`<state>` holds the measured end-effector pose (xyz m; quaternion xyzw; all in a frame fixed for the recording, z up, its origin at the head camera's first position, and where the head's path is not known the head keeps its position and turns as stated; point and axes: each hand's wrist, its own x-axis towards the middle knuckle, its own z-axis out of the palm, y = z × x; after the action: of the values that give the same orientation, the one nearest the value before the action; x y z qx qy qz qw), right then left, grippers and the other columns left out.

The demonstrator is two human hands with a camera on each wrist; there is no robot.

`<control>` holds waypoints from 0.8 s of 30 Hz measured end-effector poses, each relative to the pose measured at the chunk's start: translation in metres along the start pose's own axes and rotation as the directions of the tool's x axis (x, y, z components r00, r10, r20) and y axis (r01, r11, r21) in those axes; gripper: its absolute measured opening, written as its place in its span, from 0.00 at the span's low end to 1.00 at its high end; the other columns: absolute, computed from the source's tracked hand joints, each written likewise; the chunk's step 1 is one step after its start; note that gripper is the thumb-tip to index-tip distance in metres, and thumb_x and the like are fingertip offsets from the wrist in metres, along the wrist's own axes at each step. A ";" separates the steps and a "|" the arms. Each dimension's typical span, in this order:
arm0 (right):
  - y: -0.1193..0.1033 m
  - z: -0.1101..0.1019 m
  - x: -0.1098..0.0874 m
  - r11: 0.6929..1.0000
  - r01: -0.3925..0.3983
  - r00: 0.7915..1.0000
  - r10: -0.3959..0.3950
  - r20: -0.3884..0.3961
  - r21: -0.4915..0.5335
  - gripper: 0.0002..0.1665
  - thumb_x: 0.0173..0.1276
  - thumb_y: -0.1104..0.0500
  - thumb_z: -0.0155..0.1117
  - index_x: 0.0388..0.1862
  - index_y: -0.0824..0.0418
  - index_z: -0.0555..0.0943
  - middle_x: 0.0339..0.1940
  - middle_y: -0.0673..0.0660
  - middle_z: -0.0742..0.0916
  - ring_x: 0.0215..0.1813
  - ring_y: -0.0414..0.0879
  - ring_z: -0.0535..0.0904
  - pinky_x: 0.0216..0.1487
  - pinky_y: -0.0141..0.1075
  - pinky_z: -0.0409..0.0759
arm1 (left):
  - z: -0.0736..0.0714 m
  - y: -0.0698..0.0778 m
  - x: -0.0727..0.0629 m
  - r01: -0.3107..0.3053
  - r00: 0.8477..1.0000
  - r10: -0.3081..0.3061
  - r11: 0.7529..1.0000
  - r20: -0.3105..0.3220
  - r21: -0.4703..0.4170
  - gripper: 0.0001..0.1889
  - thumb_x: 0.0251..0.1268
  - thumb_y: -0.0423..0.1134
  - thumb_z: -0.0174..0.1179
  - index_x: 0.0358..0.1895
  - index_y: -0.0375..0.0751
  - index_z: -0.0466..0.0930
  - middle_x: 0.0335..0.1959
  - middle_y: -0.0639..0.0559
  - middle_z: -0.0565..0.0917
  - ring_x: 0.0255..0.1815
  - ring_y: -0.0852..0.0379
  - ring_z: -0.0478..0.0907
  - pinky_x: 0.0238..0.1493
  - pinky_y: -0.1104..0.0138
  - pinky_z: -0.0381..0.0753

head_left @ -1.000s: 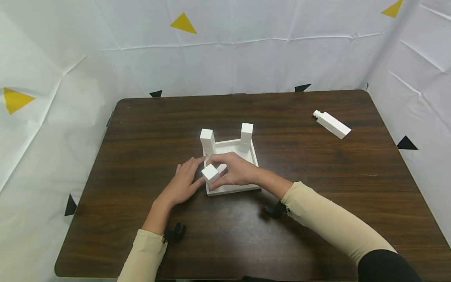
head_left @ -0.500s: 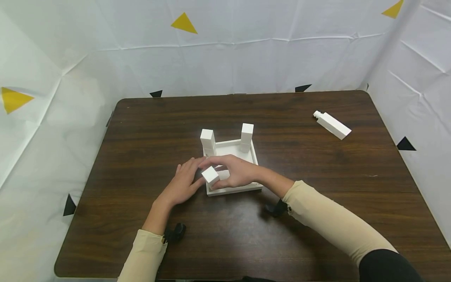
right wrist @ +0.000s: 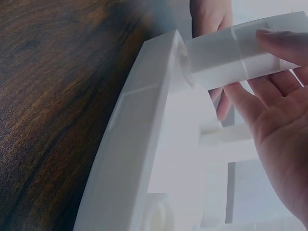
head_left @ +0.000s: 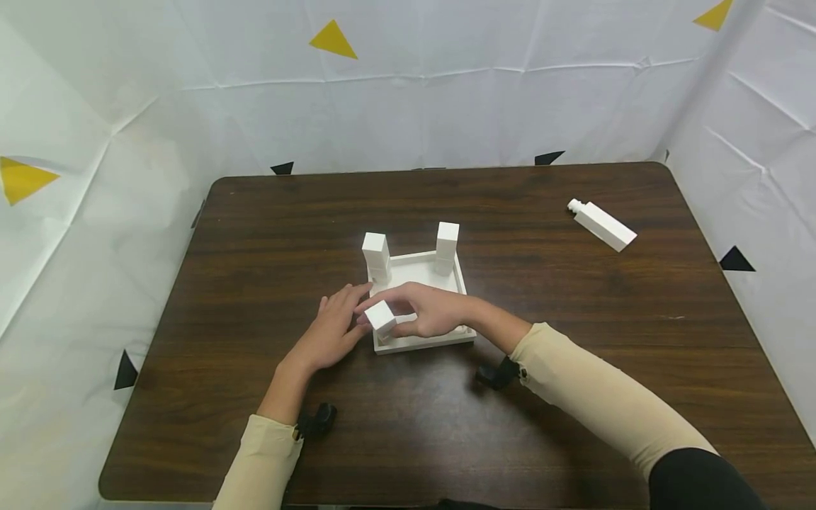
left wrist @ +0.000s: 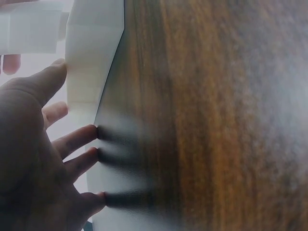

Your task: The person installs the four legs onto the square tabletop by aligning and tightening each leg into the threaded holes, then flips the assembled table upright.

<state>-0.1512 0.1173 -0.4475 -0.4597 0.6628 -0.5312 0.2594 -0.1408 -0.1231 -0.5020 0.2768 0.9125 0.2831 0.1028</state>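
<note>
A white square-sided leg (head_left: 380,316) stands at the near left corner of a white rimmed panel (head_left: 426,345). My right hand (head_left: 433,310) holds this leg, thumb on one side and fingers on the other. In the right wrist view the leg (right wrist: 219,57) meets the panel's corner with a dark, narrow gap at its base. My left hand (head_left: 328,333) lies along the panel's left side, fingers spread. In the left wrist view the thumb touches the panel's side wall (left wrist: 95,53) and the other fingertips reach the table beside it.
Two more white legs stand upright at the panel's far left corner (head_left: 376,253) and far right corner (head_left: 447,244). A loose white leg (head_left: 604,226) with a threaded end lies at the back right of the brown table (head_left: 542,439). White sheets (head_left: 446,120) hang around it.
My right fingers have shifted around the leg, the forefinger reaching further left past it and the thumb moving along its side. The left hand stays in place.
</note>
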 end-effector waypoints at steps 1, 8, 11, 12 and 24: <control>0.000 0.000 0.000 1.000 -0.004 1.000 0.004 -0.003 -0.004 0.33 0.63 0.78 0.61 0.68 0.72 0.68 0.66 0.66 0.76 0.68 0.48 0.71 0.68 0.41 0.67 | 0.000 0.000 0.000 -0.002 1.000 0.002 1.000 0.000 0.003 0.33 0.73 0.49 0.55 0.77 0.51 0.54 0.76 0.46 0.59 0.78 0.42 0.47 0.69 0.34 0.40; -0.001 -0.002 0.000 0.999 -0.019 1.000 0.019 0.002 0.048 0.32 0.62 0.77 0.64 0.66 0.74 0.70 0.63 0.68 0.79 0.66 0.58 0.73 0.67 0.46 0.68 | 0.000 0.000 0.001 0.002 1.000 -0.002 1.000 -0.005 0.018 0.34 0.73 0.48 0.56 0.77 0.51 0.54 0.76 0.45 0.59 0.78 0.42 0.48 0.69 0.34 0.41; -0.002 -0.002 0.001 0.997 -0.052 0.999 0.052 -0.011 0.060 0.31 0.61 0.77 0.65 0.65 0.74 0.71 0.62 0.68 0.79 0.65 0.57 0.74 0.67 0.46 0.69 | 0.000 0.000 0.001 0.001 1.000 -0.001 1.000 -0.010 0.023 0.34 0.72 0.46 0.56 0.77 0.51 0.53 0.76 0.45 0.59 0.78 0.42 0.48 0.69 0.34 0.42; -0.003 -0.002 0.000 0.996 -0.070 0.997 0.071 -0.019 0.050 0.31 0.61 0.77 0.66 0.65 0.73 0.72 0.62 0.66 0.79 0.64 0.55 0.75 0.66 0.45 0.69 | 0.000 0.000 0.001 -0.002 1.000 0.002 1.000 -0.011 0.021 0.34 0.72 0.46 0.57 0.77 0.51 0.53 0.76 0.44 0.59 0.78 0.41 0.48 0.68 0.33 0.42; -0.006 0.002 0.001 0.973 -0.203 0.968 0.184 -0.169 -0.105 0.30 0.53 0.64 0.79 0.57 0.61 0.81 0.49 0.50 0.85 0.51 0.42 0.78 0.53 0.36 0.80 | 0.002 0.000 0.001 0.030 1.000 -0.030 1.000 -0.001 0.005 0.34 0.72 0.43 0.56 0.77 0.51 0.53 0.76 0.47 0.59 0.78 0.45 0.47 0.70 0.35 0.40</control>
<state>-0.1477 0.1151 -0.4424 -0.3640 0.7541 -0.4968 0.2281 -0.1410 -0.1221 -0.5038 0.2631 0.9174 0.2792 0.1060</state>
